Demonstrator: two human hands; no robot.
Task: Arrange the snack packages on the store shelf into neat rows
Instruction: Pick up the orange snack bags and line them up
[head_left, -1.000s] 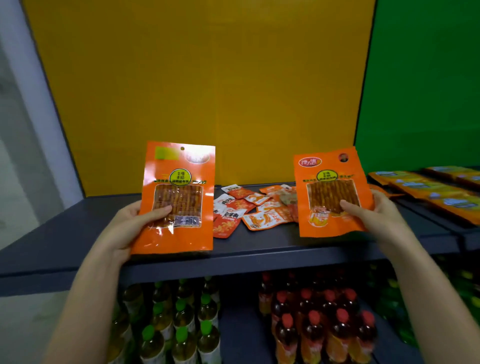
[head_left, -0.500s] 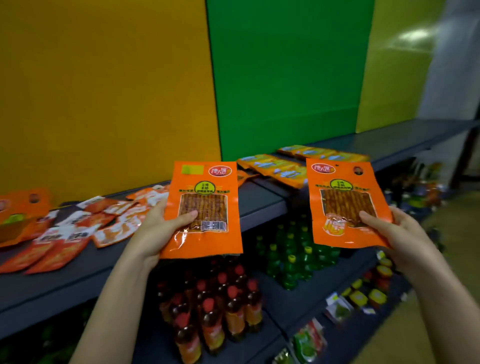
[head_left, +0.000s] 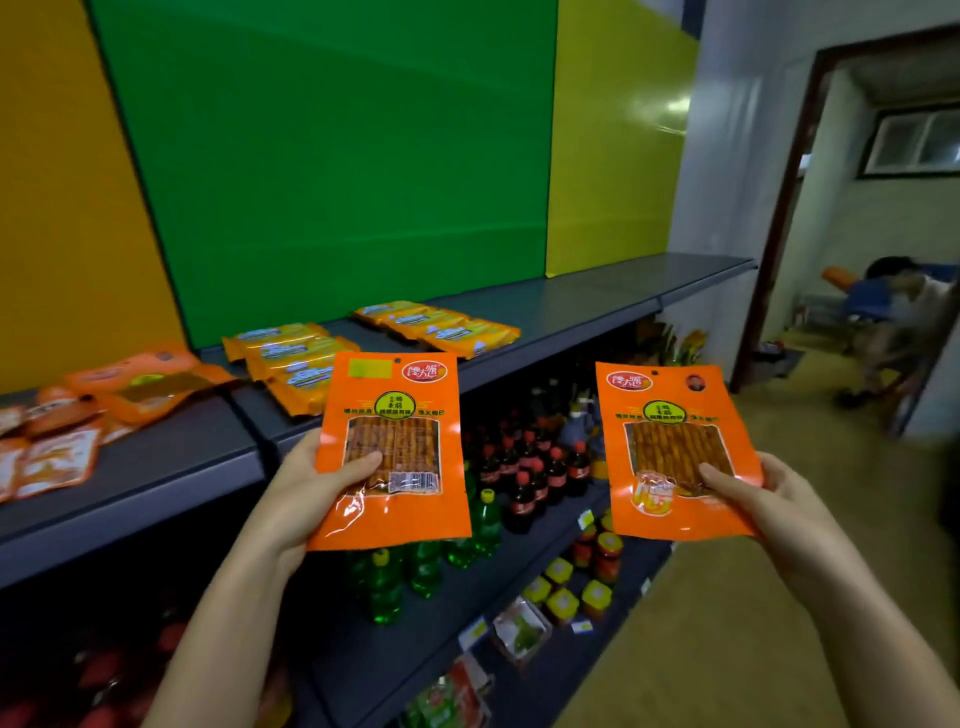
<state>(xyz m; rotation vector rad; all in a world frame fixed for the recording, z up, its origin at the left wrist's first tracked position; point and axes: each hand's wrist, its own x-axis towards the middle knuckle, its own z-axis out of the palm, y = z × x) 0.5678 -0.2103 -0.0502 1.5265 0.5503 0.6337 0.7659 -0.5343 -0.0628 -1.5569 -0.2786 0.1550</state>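
Note:
My left hand (head_left: 304, 483) grips an orange snack packet (head_left: 400, 400) upright, thumb on its clear window. My right hand (head_left: 763, 499) holds a second orange snack packet (head_left: 670, 436) the same way, further right. Both packets hang in the air in front of the dark grey shelf (head_left: 571, 301), below its front edge. On the shelf lie two rows of yellow-orange wrapped packets (head_left: 291, 358) (head_left: 441, 327) before the green panel, and a loose heap of orange and red pouches (head_left: 57, 441) at the far left.
The lower shelves hold red-capped dark bottles (head_left: 524, 467), green bottles (head_left: 384, 587) and small yellow-lidded jars (head_left: 563, 597). Bare shelf runs to the right before the yellow panel. A doorway (head_left: 857, 249) at right shows a seated person (head_left: 904, 296) in another room.
My view has swung further right along the shelf. The pouch heap has slid to the far left edge and the doorway has come into sight. Both hands still hold their packets.

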